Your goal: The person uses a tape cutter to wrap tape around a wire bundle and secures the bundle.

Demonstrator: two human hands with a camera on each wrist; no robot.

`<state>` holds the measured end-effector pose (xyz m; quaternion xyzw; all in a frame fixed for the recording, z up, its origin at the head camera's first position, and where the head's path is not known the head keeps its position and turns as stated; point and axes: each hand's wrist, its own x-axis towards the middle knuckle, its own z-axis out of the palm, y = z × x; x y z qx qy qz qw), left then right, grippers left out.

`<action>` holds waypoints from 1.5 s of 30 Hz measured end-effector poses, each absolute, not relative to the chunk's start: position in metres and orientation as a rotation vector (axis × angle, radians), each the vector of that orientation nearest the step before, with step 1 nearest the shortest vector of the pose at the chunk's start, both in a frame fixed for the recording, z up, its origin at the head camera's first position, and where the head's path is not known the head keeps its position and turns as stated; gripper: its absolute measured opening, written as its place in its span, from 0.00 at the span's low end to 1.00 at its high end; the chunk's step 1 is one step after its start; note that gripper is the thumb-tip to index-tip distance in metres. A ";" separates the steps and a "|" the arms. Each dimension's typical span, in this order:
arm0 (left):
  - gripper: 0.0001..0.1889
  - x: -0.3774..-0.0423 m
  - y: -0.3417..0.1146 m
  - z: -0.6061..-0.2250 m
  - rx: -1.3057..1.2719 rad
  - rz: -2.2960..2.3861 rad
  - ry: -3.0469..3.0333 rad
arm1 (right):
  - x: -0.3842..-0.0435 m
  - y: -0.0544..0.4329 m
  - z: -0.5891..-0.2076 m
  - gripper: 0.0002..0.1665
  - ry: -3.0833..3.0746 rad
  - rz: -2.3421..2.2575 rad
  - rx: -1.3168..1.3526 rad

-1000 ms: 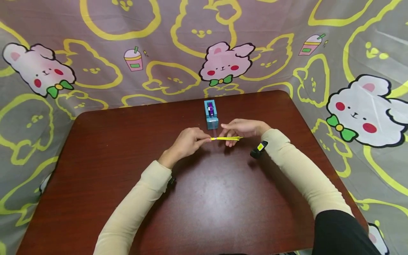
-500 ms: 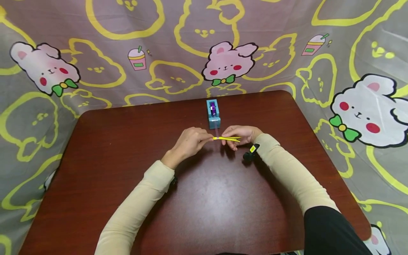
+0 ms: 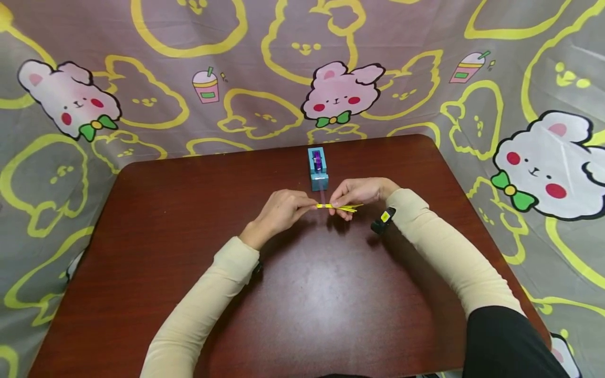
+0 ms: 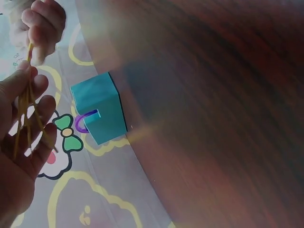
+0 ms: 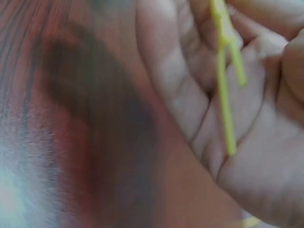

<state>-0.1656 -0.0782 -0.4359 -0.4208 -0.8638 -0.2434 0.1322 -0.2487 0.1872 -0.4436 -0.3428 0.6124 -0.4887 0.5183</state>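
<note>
- Left hand [image 3: 282, 210]: thumb and fingers look clamped on the yellow strands [image 3: 348, 209], just beside the taped spot. The left wrist view shows loose ends fanned across its palm.
- Right hand [image 3: 361, 190]: thumb pressed to the fingers with the strands pinched between, on the other side of the tape. More ends splay over that palm.
- So the strands hang between both hands, right in front of the dispenser [image 3: 320, 182], tape [image 3: 323, 196] crossing them. Can't tell if it goes all the way round.
- Tip imo: left pinch firm, right thumb and finger doing the rolling. Squeeze the bunch tight at the middle first, or the wrap probably ends up loose.
- Tape runs straight from dispenser to strands. Best guess: a little steady tension and square turns beat yanking, since slack likely wrinkles.
- The dispenser sits on the table [image 3: 165, 236] with nobody holding it, purple roll [image 3: 317, 160] inside. A hard pull might drag it, so go gentle.
</note>
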 end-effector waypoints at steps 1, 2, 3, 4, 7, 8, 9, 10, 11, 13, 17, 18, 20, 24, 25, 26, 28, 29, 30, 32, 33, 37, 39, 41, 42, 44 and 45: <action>0.06 -0.166 -0.078 -0.436 -1.212 -0.723 -2.519 | -0.247 0.187 -0.438 0.20 1.514 -1.145 -0.833; 0.06 -0.166 -0.078 -0.435 -1.201 -0.744 -2.534 | -0.245 0.187 -0.433 0.20 1.563 -1.118 -0.845; 0.07 -0.166 -0.077 -0.435 -1.190 -0.771 -2.549 | -0.243 0.187 -0.427 0.20 1.612 -1.094 -0.856; 0.07 -0.166 -0.077 -0.433 -1.177 -0.800 -2.565 | -0.241 0.186 -0.422 0.19 1.659 -1.072 -0.867; 0.09 -0.167 -0.077 -0.430 -1.127 -0.885 -2.640 | -0.233 0.185 -0.410 0.17 1.811 -1.014 -0.931; 0.10 -0.167 -0.077 -0.429 -1.105 -0.925 -2.674 | -0.230 0.185 -0.407 0.15 1.861 -0.995 -0.961; 0.12 -0.168 -0.077 -0.429 -1.082 -0.962 -2.708 | -0.227 0.185 -0.404 0.14 1.903 -0.982 -0.990; 0.13 -0.169 -0.077 -0.428 -1.057 -0.999 -2.741 | -0.224 0.185 -0.402 0.13 1.953 -0.958 -1.029; 0.15 -0.171 -0.076 -0.428 -1.034 -1.034 -2.776 | -0.222 0.185 -0.400 0.12 2.008 -0.932 -1.072; 0.18 -0.175 -0.076 -0.428 -0.982 -1.120 -2.833 | -0.216 0.184 -0.397 0.11 2.106 -0.877 -1.152; 0.22 -0.185 -0.076 -0.428 -0.927 -1.350 -2.931 | -0.204 0.181 -0.394 0.09 2.327 -0.693 -1.282; 0.23 -0.187 -0.076 -0.428 -0.922 -1.420 -2.959 | -0.201 0.180 -0.394 0.08 2.375 -0.644 -1.296; 0.26 -0.192 -0.077 -0.429 -0.936 -1.580 -3.009 | -0.195 0.178 -0.394 0.07 2.472 -0.543 -1.316; 0.29 -0.203 -0.078 -0.430 -0.972 -1.882 -3.119 | -0.187 0.177 -0.398 0.04 2.636 -0.341 -1.386; 0.29 -0.206 -0.078 -0.431 -0.960 -1.951 -3.145 | -0.185 0.177 -0.400 0.04 2.673 -0.279 -1.428; 0.29 -0.210 -0.079 -0.432 -0.932 -2.006 -3.178 | -0.184 0.177 -0.402 0.04 2.703 -0.233 -1.463; 0.29 -0.216 -0.079 -0.432 -0.847 -2.049 -3.249 | -0.182 0.179 -0.407 0.05 2.754 -0.144 -1.546; 0.28 -0.219 -0.080 -0.433 -0.803 -2.058 -3.278 | -0.181 0.179 -0.409 0.05 2.775 -0.120 -1.577; 0.27 -0.222 -0.080 -0.433 -0.767 -2.062 -3.301 | -0.181 0.180 -0.411 0.07 2.796 -0.101 -1.602; 0.25 -0.227 -0.079 -0.434 -0.708 -2.090 -3.332 | -0.180 0.181 -0.414 0.09 2.824 -0.099 -1.637; 0.25 -0.230 -0.079 -0.435 -0.702 -2.112 -3.335 | -0.180 0.181 -0.415 0.10 2.836 -0.090 -1.660; 0.24 -0.234 -0.075 -0.438 -0.732 -2.293 -3.309 | -0.178 0.182 -0.416 0.13 2.868 -0.058 -1.736; 0.24 -0.235 -0.074 -0.439 -0.763 -2.357 -3.290 | -0.178 0.181 -0.417 0.13 2.878 -0.025 -1.779; 0.23 -0.235 -0.073 -0.441 -0.789 -2.395 -3.275 | -0.177 0.181 -0.417 0.13 2.887 0.006 -1.813; 0.23 -0.235 -0.073 -0.441 -0.810 -2.400 -3.271 | -0.177 0.181 -0.417 0.13 2.891 0.016 -1.828; 0.22 -0.235 -0.073 -0.442 -0.863 -2.371 -3.261 | -0.178 0.181 -0.418 0.12 2.903 0.025 -1.847; 0.20 -0.236 -0.073 -0.442 -0.900 -2.340 -3.258 | -0.178 0.181 -0.418 0.12 2.908 0.021 -1.853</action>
